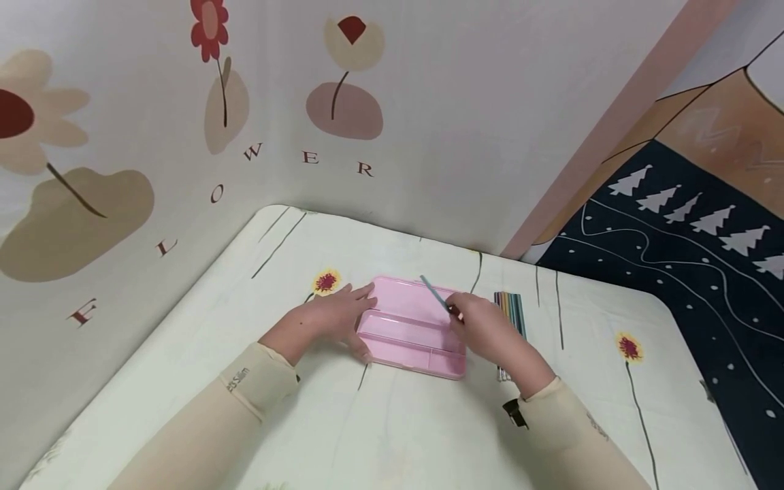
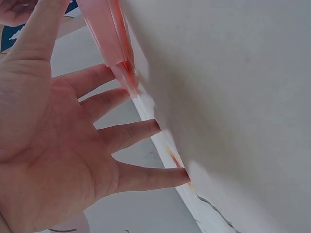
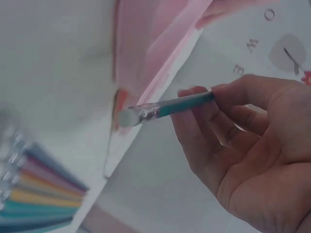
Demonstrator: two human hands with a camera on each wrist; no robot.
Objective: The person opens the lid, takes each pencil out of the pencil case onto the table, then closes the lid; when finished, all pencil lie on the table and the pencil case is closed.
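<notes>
A pink pencil case (image 1: 410,329) lies unfolded on the table, its compartments facing up and bare of pencils. My left hand (image 1: 339,316) touches its left side, fingers spread; in the left wrist view the fingers (image 2: 133,135) are straight, with the case's edge (image 2: 103,34) beside them. Between thumb and fingertips my right hand (image 1: 484,325) pinches a teal pencil (image 1: 433,292) above the right part of the case. The right wrist view shows the pencil's metal band and white eraser end (image 3: 129,117) pointing away from the palm.
Several coloured pencils (image 1: 516,313) lie side by side to the right of the case, partly behind my right forearm. A flower-printed cloth (image 1: 392,429) covers the table. Printed fabric walls (image 1: 465,136) rise at the back and left, and a dark tree-patterned cloth (image 1: 680,272) hangs at the right.
</notes>
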